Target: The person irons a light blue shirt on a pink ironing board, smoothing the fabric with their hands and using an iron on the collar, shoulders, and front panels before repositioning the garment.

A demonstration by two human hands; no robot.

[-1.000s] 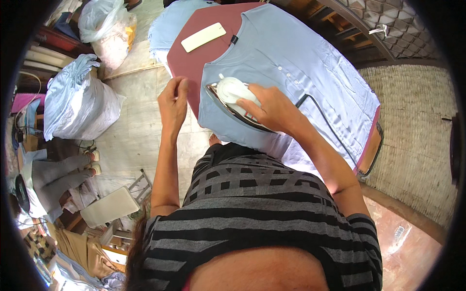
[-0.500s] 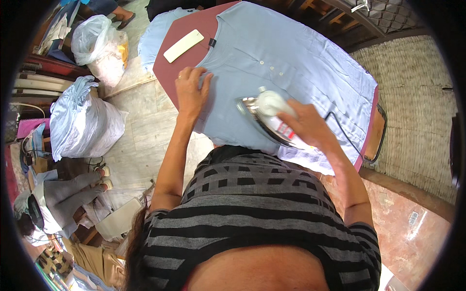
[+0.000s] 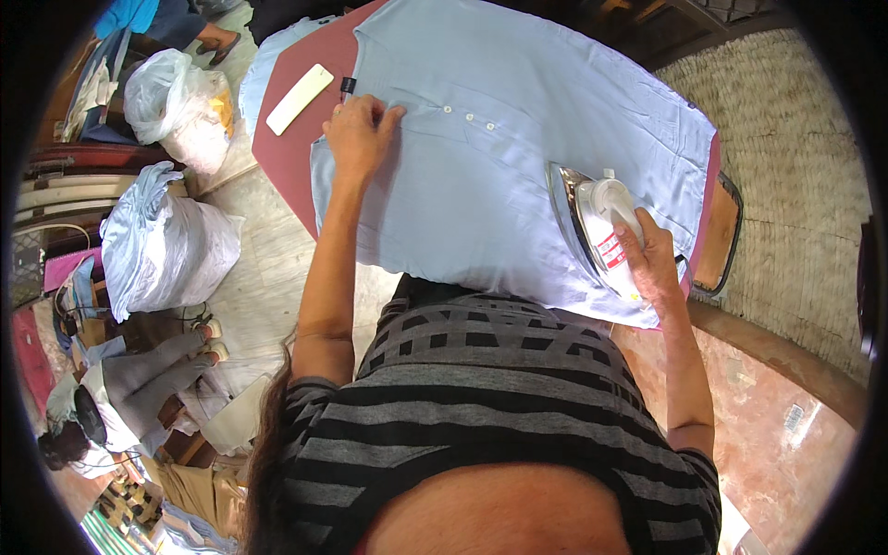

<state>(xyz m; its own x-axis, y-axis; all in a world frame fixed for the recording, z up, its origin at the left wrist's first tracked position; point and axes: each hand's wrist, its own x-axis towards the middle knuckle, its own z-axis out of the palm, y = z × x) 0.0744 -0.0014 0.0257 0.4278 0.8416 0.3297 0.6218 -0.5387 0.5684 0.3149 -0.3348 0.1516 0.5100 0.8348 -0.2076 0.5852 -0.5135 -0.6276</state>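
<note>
A light blue shirt (image 3: pixel 518 83) with a short row of white buttons lies spread over a dark red ironing board (image 3: pixel 277 166). At its neckline, beside a small black label, my left hand (image 3: pixel 358 139) has its fingers curled down on the fabric. My right hand (image 3: pixel 655 259) grips the handle of a white electric iron (image 3: pixel 606 217) with a shiny metal soleplate. The iron is tilted, its soleplate edge facing left, over the lower part of the shirt. Whether the whole plate touches the cloth is hard to see. A long cream strip (image 3: pixel 300 99) lies on the board left of the neckline.
A black metal frame (image 3: pixel 731 231) juts from the board's right end. On the left floor stand a clear plastic bag (image 3: pixel 176 111) and a large white bundle (image 3: pixel 171 245). Another person (image 3: pixel 139 379) is at lower left, and someone's foot (image 3: pixel 217 42) shows at upper left.
My right hand has carried the iron rightward along the shirt, toward the board's right end. The left hand stays at the neckline, its fingers more curled. The whole view has shifted slightly.
</note>
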